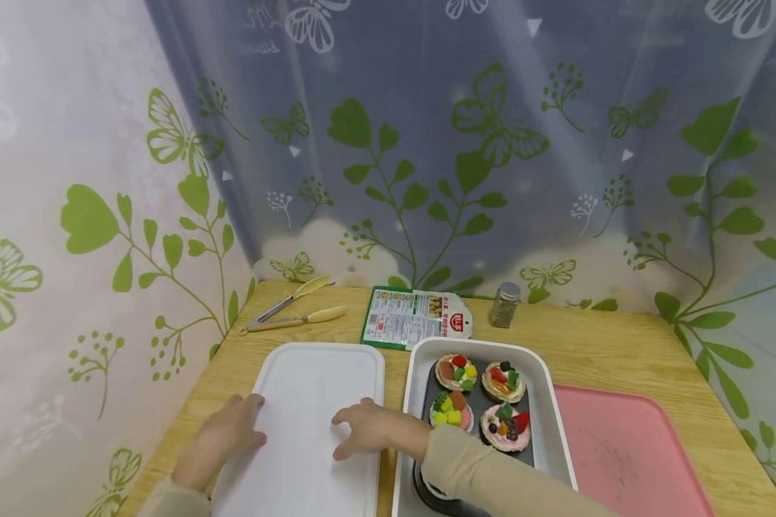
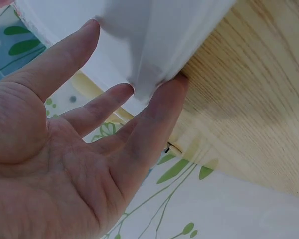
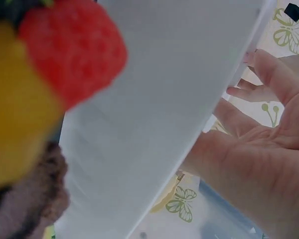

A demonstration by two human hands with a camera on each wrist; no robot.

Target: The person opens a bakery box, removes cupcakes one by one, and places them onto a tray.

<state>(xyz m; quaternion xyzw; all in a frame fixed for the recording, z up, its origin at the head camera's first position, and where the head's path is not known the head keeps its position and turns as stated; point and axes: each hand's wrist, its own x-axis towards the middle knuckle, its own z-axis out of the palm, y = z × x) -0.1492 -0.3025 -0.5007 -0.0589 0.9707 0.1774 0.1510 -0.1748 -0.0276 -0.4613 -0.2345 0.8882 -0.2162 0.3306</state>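
A white rectangular lid or shallow tray (image 1: 304,395) lies on the table at the left. My left hand (image 1: 223,434) is at its left side, fingertips touching the edge in the left wrist view and the thumb near its white surface. Over its right part is my right hand (image 1: 370,429), fingers spread and loosely bent, holding nothing visible. Beside it stands a white container (image 1: 546,424) with a dark baking tray (image 1: 475,403) inside. That tray bears several fruit-topped tarts (image 1: 506,429), partly covered by my right forearm. A strawberry topping (image 3: 72,52) looms close in the right wrist view.
Tongs (image 1: 291,314) with yellowish tips lie at the back left. A printed food packet (image 1: 397,316) lies behind the container, and a small spice jar (image 1: 505,305) stands to its right. A pink board or tray (image 1: 614,438) lies at the right. Patterned curtains (image 1: 388,179) border the table.
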